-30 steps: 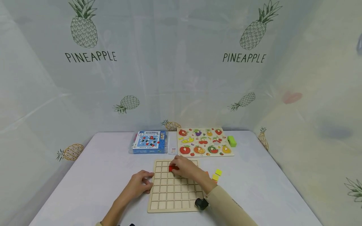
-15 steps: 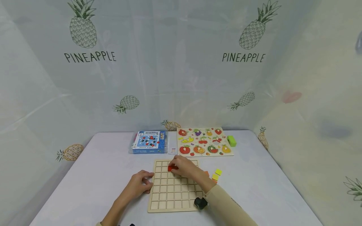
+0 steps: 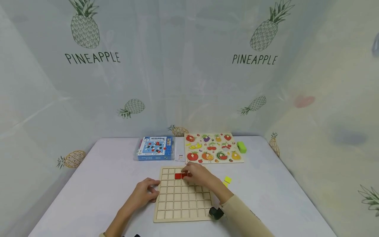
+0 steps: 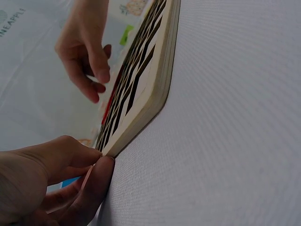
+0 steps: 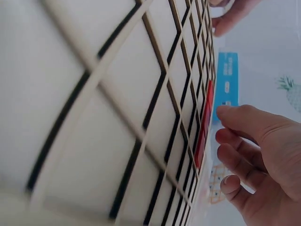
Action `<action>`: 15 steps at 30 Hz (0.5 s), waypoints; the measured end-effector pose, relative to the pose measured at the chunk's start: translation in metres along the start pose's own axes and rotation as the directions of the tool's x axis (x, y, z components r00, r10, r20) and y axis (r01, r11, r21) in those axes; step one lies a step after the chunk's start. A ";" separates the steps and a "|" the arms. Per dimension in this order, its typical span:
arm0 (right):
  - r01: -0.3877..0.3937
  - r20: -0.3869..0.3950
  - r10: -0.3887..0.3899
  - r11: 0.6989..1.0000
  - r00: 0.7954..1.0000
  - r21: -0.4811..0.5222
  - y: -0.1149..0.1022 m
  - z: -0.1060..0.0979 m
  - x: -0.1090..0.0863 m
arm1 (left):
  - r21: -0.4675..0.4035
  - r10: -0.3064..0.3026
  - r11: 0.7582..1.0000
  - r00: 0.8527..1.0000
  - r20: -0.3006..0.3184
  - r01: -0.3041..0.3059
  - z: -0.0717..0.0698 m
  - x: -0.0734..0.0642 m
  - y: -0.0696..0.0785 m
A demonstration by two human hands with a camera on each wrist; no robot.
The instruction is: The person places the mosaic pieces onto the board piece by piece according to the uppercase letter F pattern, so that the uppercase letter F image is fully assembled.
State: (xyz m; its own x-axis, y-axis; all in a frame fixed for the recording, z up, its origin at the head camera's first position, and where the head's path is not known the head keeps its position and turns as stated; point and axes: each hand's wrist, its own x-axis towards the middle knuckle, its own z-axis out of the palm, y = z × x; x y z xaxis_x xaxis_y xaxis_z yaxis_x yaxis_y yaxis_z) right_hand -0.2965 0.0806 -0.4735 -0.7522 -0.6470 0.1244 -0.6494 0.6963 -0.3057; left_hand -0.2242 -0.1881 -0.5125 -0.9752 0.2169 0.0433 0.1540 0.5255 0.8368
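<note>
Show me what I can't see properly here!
Head view: right hand hides part of the red pieces.
Head view: right arm hides part of a yellow square.
Head view: card is too small to read.
Right wrist view: top edge cuts off part of left hand.

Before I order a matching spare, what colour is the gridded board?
Pale beige: the gridded board shows best in the head view.

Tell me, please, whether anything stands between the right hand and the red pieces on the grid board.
Nothing visible does: the right wrist view shows a bare gap between the right hand and the red pieces. The left hand is at the left edge of the grid board, off that path.
</note>
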 end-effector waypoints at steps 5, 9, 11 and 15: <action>-0.050 0.007 0.050 0.998 0.999 0.036 0.009 -0.010 -0.017 | -0.015 -0.002 1.000 1.000 0.005 0.002 0.000 0.001 -0.001; -0.068 0.005 0.068 0.996 0.998 0.052 0.019 -0.017 -0.033 | -0.009 -0.004 1.000 1.000 0.002 0.004 -0.001 0.001 -0.001; -0.079 0.005 0.079 0.995 0.997 0.059 0.025 -0.020 -0.041 | -0.005 -0.005 1.000 1.000 -0.002 0.005 -0.001 0.001 0.000; -0.118 0.003 0.118 0.990 0.993 0.076 0.036 -0.026 -0.058 | 0.006 -0.001 1.000 1.000 -0.009 0.001 -0.001 0.000 0.001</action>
State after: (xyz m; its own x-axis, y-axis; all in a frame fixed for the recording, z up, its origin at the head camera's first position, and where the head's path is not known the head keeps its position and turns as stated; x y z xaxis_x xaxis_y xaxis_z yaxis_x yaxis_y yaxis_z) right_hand -0.2789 0.1512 -0.4673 -0.8233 -0.5613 0.0847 -0.5460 0.7421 -0.3889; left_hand -0.2245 -0.1883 -0.5114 -0.9768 0.2086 0.0476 0.1538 0.5303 0.8337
